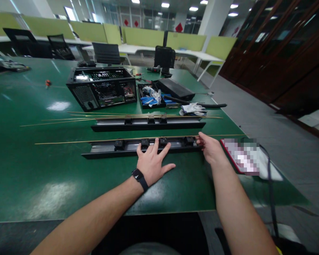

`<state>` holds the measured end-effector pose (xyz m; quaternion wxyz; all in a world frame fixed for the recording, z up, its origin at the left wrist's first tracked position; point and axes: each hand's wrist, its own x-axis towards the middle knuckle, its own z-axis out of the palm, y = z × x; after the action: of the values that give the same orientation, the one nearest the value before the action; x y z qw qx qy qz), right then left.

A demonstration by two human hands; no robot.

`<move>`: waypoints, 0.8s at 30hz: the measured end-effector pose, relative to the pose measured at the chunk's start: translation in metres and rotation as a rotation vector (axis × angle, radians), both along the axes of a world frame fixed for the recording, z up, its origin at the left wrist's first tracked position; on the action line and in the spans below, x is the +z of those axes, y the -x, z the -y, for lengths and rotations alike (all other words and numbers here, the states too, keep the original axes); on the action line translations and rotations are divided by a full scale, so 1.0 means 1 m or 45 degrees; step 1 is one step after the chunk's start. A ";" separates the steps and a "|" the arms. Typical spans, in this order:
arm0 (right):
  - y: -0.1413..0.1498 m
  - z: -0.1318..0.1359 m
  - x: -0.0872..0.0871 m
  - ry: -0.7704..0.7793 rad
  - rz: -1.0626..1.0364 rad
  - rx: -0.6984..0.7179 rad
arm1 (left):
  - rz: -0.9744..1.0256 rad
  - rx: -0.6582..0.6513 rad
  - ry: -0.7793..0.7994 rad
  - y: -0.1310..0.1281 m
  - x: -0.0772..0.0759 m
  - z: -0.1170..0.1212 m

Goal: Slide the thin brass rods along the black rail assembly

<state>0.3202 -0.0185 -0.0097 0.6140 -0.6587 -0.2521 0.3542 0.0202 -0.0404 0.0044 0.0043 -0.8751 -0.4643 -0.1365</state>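
My left hand, wearing a dark watch, lies with fingers spread over the near black channel. Its fingertips rest by the small black blocks fitted along the channel. At the channel's right end, my right hand has its fingers closed around a thin brass rod. That rod runs along the channel's far side and sticks out past both ends. Behind it lies a second black channel with similar blocks. Several loose brass rods lie along and across this farther channel.
An open black computer case stands at the back. Right of it are a black tray with gloves, a flat black box and white gloves. A red-edged, blurred flat item lies near the table's right edge.
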 end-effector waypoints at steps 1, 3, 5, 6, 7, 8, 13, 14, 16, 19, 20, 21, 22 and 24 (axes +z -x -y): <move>0.000 0.000 0.000 -0.003 0.000 0.005 | 0.002 -0.001 0.001 0.000 0.000 0.000; 0.001 0.000 0.000 -0.013 0.003 0.006 | 0.008 -0.002 0.003 0.000 0.000 0.000; 0.002 0.000 -0.001 -0.023 0.011 0.000 | 0.013 -0.002 -0.001 0.000 -0.001 0.000; 0.002 0.000 -0.001 -0.027 0.015 -0.003 | 0.013 -0.002 -0.004 0.000 -0.001 0.000; 0.002 0.000 -0.001 -0.030 0.017 -0.006 | 0.011 -0.002 -0.006 0.000 -0.001 0.000; 0.003 0.000 -0.001 -0.033 0.018 -0.008 | 0.008 -0.002 -0.007 0.000 -0.001 0.000; 0.002 0.000 -0.001 -0.034 0.006 0.013 | 0.002 -0.010 -0.022 0.000 -0.002 -0.001; 0.002 0.000 -0.001 -0.029 0.006 0.015 | 0.004 -0.011 -0.026 0.000 -0.002 -0.001; 0.002 0.000 -0.001 -0.014 0.011 0.016 | 0.005 -0.010 -0.032 0.000 -0.003 -0.001; 0.001 0.000 0.000 0.005 0.026 0.028 | 0.002 -0.008 -0.033 -0.001 -0.004 -0.001; 0.001 0.000 0.000 0.011 0.030 0.034 | 0.001 -0.006 -0.032 -0.001 -0.004 -0.001; 0.001 0.000 0.000 0.016 0.033 0.037 | 0.001 -0.005 -0.032 -0.001 -0.004 -0.001; 0.001 0.000 0.000 0.021 0.034 0.039 | 0.002 -0.003 -0.032 -0.001 -0.004 -0.001; 0.001 0.000 0.001 0.027 0.031 0.036 | 0.005 -0.002 -0.028 -0.002 -0.003 0.000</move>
<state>0.3191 -0.0189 -0.0091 0.5989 -0.6658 -0.2652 0.3573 0.0217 -0.0402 0.0015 0.0129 -0.8750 -0.4623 -0.1434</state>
